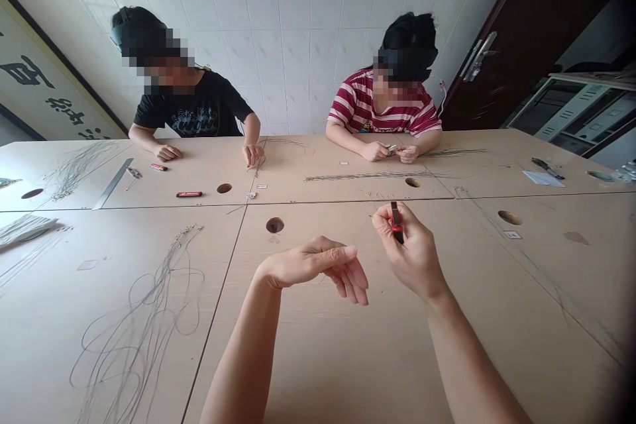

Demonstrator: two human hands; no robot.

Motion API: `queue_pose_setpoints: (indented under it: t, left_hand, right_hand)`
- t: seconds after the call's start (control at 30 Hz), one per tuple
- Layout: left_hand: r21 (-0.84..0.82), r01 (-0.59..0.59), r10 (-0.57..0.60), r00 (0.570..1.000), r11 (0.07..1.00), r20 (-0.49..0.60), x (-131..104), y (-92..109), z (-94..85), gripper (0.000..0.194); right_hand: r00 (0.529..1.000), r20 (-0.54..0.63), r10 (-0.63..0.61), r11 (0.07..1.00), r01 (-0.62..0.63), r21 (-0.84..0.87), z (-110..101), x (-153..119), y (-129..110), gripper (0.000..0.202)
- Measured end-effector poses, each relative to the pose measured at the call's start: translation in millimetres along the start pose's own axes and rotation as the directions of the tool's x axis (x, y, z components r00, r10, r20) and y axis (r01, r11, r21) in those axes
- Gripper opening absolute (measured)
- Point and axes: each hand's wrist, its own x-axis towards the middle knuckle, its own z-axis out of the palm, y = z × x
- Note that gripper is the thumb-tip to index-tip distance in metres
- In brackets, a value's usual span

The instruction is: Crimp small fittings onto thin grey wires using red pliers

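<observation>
Nearest the camera, two bare forearms rise from the lower edge over a pale wooden table; left hand held above the tabletop, palm down, fingers loosely curled and drooping, thumb laid along the index finger; a very thin wire runs from this hand up toward the right hand, too fine to tell whether the left fingertips actually pinch it; right hand raised just beside the left, closed around a small red-and-black tool, whose dark tip stands up between thumb and forefinger; tool and wire sit above the table's middle, near a round hole in the top. To the left, a loose tangle of grey wires lies flat on the table; a bundle of straight wires lies further back, near the far side. Across the table, two other people sit against a white tiled wall; the one in a black shirt rests both hands on the table, with a red-and-black tool and a metal ruler lying in front; the one in a red striped shirt holds something small in both hands, item not identifiable. A dark door stands at right.
</observation>
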Motion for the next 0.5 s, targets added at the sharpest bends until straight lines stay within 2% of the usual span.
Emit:
queue_pose_setpoints:
  t: [0.1,0.2,0.3,0.37,0.4,0.43,0.5]
  left_hand:
    - [-0.092,-0.054,0.063,0.993,0.994,0.098,-3.6,0.2,1.6,0.052]
    - [-0.264,-0.140,0.175,0.978,0.954,0.111,-6.8,-6.7,2.3,0.047]
    - [-0.358,-0.230,0.243,0.970,0.905,-0.008,-9.7,-16.4,2.3,0.050]
    - [-0.351,-0.342,0.289,0.937,0.872,-0.196,-12.5,-18.1,2.9,0.058]
    - [-0.325,-0.419,0.315,0.891,0.848,-0.328,-14.4,-16.4,3.5,0.060]
    - [-0.285,-0.500,0.336,0.816,0.818,-0.469,-16.5,-12.7,4.4,0.060]
    - [-0.161,-0.650,0.366,0.595,0.742,-0.716,-20.5,-1.5,6.3,0.050]
  right_hand:
    - [0.999,0.012,0.030,0.999,-0.031,0.017,3.9,0.2,1.8,0.019]
    - [0.999,0.036,0.040,0.999,-0.042,0.033,8.2,-0.5,0.9,0.022]
    - [0.998,0.066,0.023,0.999,-0.025,0.030,12.3,-2.3,-1.6,0.022]
    - [0.996,0.090,0.012,1.000,-0.015,0.026,14.7,-3.8,-3.2,0.022]
    - [0.995,0.103,0.005,1.000,-0.008,0.023,15.7,-4.6,-3.8,0.021]
    - [0.993,0.116,-0.004,1.000,0.002,0.020,16.6,-5.3,-4.3,0.021]
    - [0.990,0.138,-0.028,1.000,0.026,0.016,18.1,-6.9,-5.0,0.019]
